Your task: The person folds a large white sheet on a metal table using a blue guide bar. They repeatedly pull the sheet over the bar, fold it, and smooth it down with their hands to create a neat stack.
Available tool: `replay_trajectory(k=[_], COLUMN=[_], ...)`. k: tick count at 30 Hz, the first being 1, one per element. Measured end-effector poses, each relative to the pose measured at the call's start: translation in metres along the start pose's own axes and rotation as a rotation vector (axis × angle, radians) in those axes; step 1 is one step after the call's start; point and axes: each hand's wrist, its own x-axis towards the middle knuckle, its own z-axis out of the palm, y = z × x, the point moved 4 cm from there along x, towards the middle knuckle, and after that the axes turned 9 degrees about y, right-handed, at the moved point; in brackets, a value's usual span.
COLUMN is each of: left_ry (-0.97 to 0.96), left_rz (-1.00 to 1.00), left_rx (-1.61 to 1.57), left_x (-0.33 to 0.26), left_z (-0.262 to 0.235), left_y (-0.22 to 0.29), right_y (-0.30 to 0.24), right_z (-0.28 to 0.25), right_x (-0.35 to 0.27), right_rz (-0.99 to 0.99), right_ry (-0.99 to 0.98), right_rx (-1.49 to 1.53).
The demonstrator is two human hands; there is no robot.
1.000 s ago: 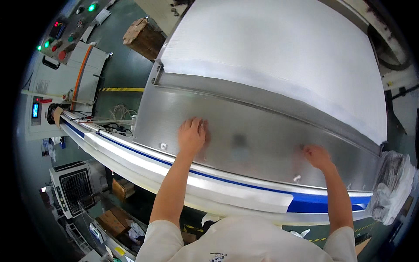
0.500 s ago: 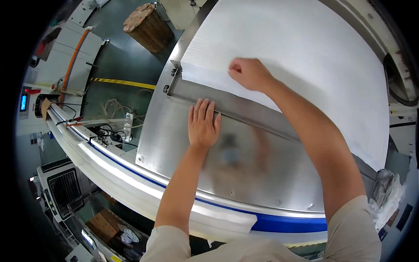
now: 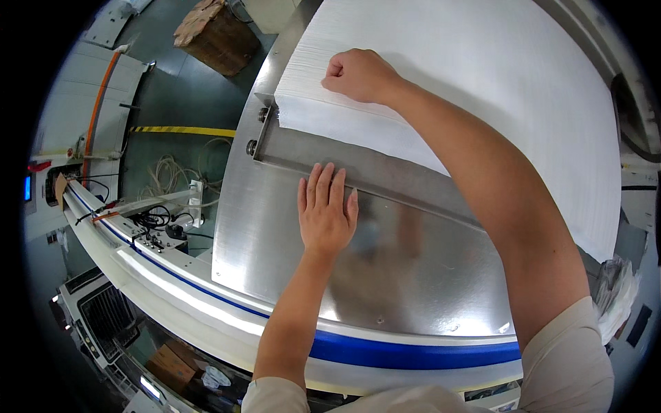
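Observation:
My left hand (image 3: 327, 213) lies flat with its fingers stretched out on a shiny metal plate (image 3: 275, 220). Its fingertips reach the raised lip of a metal guide bar (image 3: 310, 153) that runs along the plate. Beyond the bar stands a thick stack of large white sheets (image 3: 468, 69), its layered near edge facing me. Over the near left part of that stack, my right hand (image 3: 361, 76) is curled into a fist, knuckles toward the left. Nothing shows in the fist, and its underside is hidden.
Two dark knobs (image 3: 252, 147) sit at the bar's left end. A blue-striped white rail (image 3: 413, 351) curves along the near side. Crumpled clear plastic (image 3: 613, 292) hangs at the right. On the floor to the left are a brown block-like bundle (image 3: 217, 38), yellow-black tape (image 3: 182, 131) and loose cables (image 3: 165, 175).
My right fist has moved left and farther in over the stack, still closed. My left hand stays flat, slightly farther right along the bar. The whole view has shifted a little.

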Motion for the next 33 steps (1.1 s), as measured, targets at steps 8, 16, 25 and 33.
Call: replay_trajectory(k=[8, 16, 25, 33], left_ry=[0.199, 0.316, 0.162, -0.255], left_rz=[-0.037, 0.227, 0.384, 0.466], left_rx=[-0.027, 0.207, 0.264, 0.326], left_x=[0.041, 0.122, 0.124, 0.134], left_z=[-0.008, -0.001, -0.019, -0.035], left_y=[-0.017, -0.051, -0.045, -0.048], right_y=[0.006, 0.001, -0.004, 0.112], right_z=[-0.003, -0.003, -0.017, -0.111], right_x=[-0.006, -0.006, -0.036, -0.236], right_rz=[0.028, 0.036, -0.055, 0.404], right_ry=[0.097, 0.143, 0.192, 0.176], right_rx=[-0.077, -0.047, 0.06, -0.378])
